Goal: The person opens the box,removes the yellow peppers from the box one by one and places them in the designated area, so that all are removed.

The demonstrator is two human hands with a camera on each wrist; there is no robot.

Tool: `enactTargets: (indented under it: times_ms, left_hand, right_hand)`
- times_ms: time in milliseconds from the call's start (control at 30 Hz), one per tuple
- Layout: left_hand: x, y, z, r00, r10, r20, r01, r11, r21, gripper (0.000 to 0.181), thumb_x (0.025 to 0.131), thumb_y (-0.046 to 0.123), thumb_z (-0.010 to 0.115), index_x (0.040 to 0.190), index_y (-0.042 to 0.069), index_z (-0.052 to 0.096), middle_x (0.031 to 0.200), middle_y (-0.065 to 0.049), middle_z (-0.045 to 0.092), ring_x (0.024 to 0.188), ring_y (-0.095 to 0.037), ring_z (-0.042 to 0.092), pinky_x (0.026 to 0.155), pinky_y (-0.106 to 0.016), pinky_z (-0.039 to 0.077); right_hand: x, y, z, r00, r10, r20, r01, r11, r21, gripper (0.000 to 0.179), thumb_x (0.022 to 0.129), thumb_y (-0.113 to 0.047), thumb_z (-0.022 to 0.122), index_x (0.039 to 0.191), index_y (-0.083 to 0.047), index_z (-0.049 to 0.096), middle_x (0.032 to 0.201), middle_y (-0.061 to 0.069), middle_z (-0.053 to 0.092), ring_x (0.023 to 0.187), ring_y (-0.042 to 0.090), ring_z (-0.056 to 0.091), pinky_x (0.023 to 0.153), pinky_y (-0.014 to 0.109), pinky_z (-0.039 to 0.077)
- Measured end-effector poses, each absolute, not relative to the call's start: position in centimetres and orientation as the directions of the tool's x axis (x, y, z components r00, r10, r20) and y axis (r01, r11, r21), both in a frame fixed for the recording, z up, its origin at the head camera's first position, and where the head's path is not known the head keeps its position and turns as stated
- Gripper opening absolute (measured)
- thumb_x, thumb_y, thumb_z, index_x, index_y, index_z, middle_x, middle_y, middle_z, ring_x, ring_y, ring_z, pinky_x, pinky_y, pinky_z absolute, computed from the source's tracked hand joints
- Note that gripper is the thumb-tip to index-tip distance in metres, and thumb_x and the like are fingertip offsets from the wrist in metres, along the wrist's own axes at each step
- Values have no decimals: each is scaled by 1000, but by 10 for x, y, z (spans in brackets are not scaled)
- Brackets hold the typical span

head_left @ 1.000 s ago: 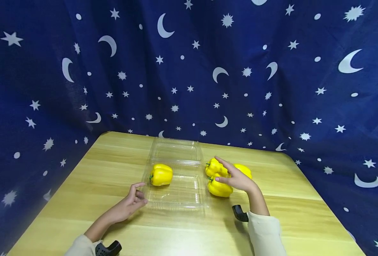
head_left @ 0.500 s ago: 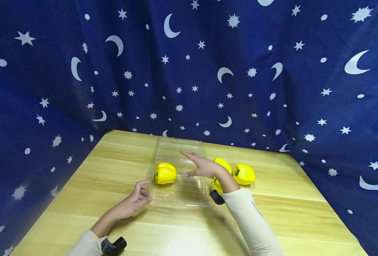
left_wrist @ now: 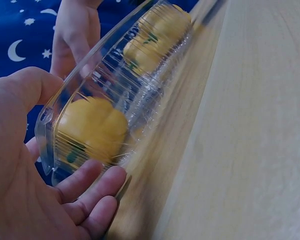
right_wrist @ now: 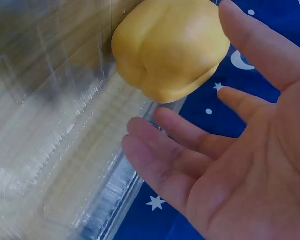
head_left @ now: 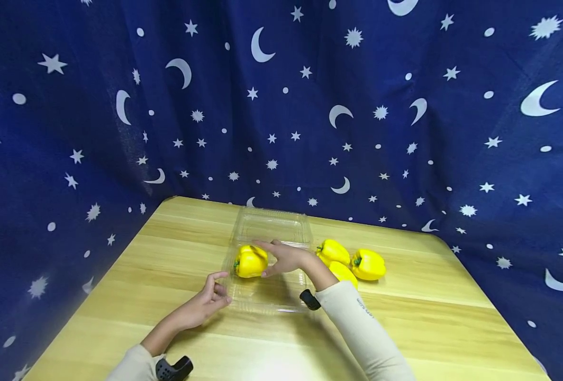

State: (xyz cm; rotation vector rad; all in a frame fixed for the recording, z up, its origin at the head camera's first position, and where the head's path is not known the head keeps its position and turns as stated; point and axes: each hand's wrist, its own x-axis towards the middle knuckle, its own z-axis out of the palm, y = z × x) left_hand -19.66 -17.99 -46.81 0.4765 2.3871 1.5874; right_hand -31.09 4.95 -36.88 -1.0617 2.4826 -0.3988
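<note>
A clear hinged plastic container point(head_left: 286, 304) lies opened out on the table, its lid point(head_left: 274, 227) folded back. One yellow bell pepper point(head_left: 249, 263) sits on its side at the left of the base, green stem to the left. My right hand point(head_left: 288, 257) hovers over the base just right of that pepper, fingers spread; in the right wrist view a gap shows between most fingers and the pepper point(right_wrist: 172, 50). At the container's left side, my left hand point(head_left: 198, 309) has its loosely bent fingers against the wall; the left wrist view shows them by the corner.
Right of the container lie three more yellow bell peppers, a back one point(head_left: 333, 251), a right one point(head_left: 368, 264) and a front one point(head_left: 344, 273) partly behind my right forearm. A wooden table point(head_left: 434, 312) carries everything. A dark blue star-and-moon curtain point(head_left: 300, 116) hangs behind it.
My right hand has moved left from above the loose peppers to beside the pepper in the container. The left hand stays at the container's left side. The view has shifted slightly.
</note>
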Motion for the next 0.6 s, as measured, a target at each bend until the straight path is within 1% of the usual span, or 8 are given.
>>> enactTargets:
  times_ms: [100, 167, 300, 433, 600]
  left_hand:
    - [-197, -179, -470, -919, 393, -16, 140, 365, 921, 62, 95, 28, 47, 138, 8, 8, 118, -20, 35, 96, -22, 44, 79, -33, 39]
    - [-197, -179, -470, -922, 386, -18, 138, 372, 918, 62, 95, 29, 47, 138, 8, 8, 117, -20, 36, 96, -22, 44, 78, -32, 40]
    - [-196, -178, -470, -923, 384, -21, 134, 374, 918, 61, 95, 28, 47, 138, 8, 8, 117, -20, 36, 95, -22, 45, 78, -31, 40]
    - [-196, -178, -469, -919, 395, -10, 144, 360, 922, 60, 95, 26, 47, 138, 7, 8, 117, -21, 35, 95, -22, 45, 78, -32, 40]
    - [-196, -179, -470, -920, 392, -4, 148, 355, 923, 62, 95, 26, 48, 138, 8, 9, 117, -21, 36, 95, -22, 46, 77, -32, 41]
  right_hand:
    - [-311, 46, -371, -636, -717, -285, -598, 692, -405, 85, 80, -30, 70, 146, -21, 18, 148, 11, 26, 134, 33, 26, 104, 52, 28]
    - [-313, 44, -374, -636, -711, -299, -591, 698, -404, 86, 80, -31, 70, 147, -20, 16, 150, 10, 24, 135, 33, 24, 106, 51, 25]
    - [-318, 40, -382, -614, -722, -318, -577, 686, -443, 89, 80, -30, 70, 147, -17, 13, 151, 12, 20, 137, 33, 21, 110, 47, 20]
    - [-320, 36, -388, -605, -726, -326, -550, 677, -489, 91, 79, -27, 72, 146, -15, 12, 149, 16, 22, 135, 31, 25, 110, 45, 22]
    - [-319, 33, -389, -616, -722, -315, -560, 683, -470, 87, 78, -25, 73, 144, -14, 16, 143, 18, 32, 131, 30, 32, 108, 44, 26]
